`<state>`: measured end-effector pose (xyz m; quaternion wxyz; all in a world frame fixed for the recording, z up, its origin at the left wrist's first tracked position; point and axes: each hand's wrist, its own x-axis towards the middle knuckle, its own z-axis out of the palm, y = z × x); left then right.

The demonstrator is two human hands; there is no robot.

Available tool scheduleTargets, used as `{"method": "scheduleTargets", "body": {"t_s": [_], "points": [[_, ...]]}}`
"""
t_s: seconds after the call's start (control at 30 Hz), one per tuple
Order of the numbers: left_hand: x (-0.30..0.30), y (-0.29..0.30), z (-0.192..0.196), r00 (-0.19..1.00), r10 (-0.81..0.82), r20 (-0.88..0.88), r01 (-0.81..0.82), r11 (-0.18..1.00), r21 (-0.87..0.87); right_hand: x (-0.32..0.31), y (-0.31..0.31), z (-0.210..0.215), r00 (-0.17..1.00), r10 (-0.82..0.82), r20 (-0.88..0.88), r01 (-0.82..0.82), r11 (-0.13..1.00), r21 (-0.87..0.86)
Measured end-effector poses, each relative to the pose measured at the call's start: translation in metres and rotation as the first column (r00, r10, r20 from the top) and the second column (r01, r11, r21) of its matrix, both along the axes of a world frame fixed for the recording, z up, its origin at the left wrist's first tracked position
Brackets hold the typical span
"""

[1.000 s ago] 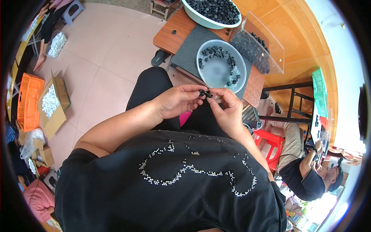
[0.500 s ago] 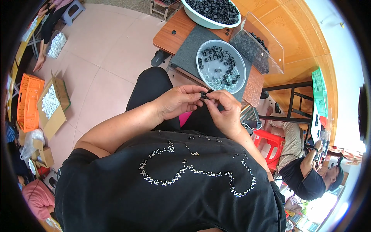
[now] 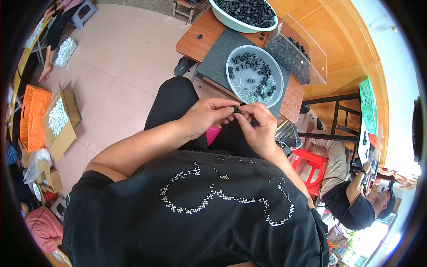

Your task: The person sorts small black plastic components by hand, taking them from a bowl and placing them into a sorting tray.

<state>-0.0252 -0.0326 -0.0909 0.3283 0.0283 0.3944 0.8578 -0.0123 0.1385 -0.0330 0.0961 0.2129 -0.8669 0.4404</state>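
Above my lap, my left hand (image 3: 208, 116) and my right hand (image 3: 258, 125) meet with fingertips pinched round a small black round part (image 3: 236, 109). Fingers hide most of it, so its exact kind cannot be told. Just beyond my hands, a round translucent basin (image 3: 230, 84) rests on the dark grey mat (image 3: 212, 63) of a small table. Similar black parts (image 3: 251, 62) lie in the basin, with thin silvery metal pieces (image 3: 249, 95) gathered on its near side.
A pale green tub (image 3: 222, 17) heaped with black parts and a clear bin (image 3: 318, 66) stand beyond the basin. On the left are a cardboard box (image 3: 66, 140) of white pieces and an orange crate (image 3: 33, 118). A person (image 3: 356, 200) sits at right near a red stool (image 3: 311, 167).
The fingers of my left hand have shifted slightly around the black part, covering more of it. My right hand stays nearly in place.
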Motion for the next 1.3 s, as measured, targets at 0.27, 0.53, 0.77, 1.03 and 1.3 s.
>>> {"method": "scheduleTargets", "body": {"t_s": [0.27,0.53,0.77,1.03,1.3], "points": [[0.004,0.001,0.011,0.964,0.047,-0.263,-0.107,0.970,-0.220,0.003,0.002,-0.008,0.999,-0.053,0.007,0.053,0.997,-0.048],[0.006,0.001,0.015,0.925,0.045,-0.377,-0.163,0.944,-0.286,0.004,0.001,-0.009,0.997,-0.052,-0.058,0.050,0.998,-0.029],[0.010,0.004,0.020,0.903,0.091,-0.419,-0.214,0.942,-0.257,0.007,0.003,-0.013,0.988,-0.112,0.106,0.122,0.988,-0.094],[0.011,0.005,0.022,0.858,0.134,-0.496,-0.269,0.939,-0.212,0.010,-0.001,-0.017,0.922,-0.045,0.385,0.212,0.890,-0.404],[0.010,0.005,0.019,0.855,0.138,-0.500,-0.271,0.941,-0.203,0.011,-0.004,-0.014,0.922,-0.023,0.386,0.210,0.868,-0.449]]}}
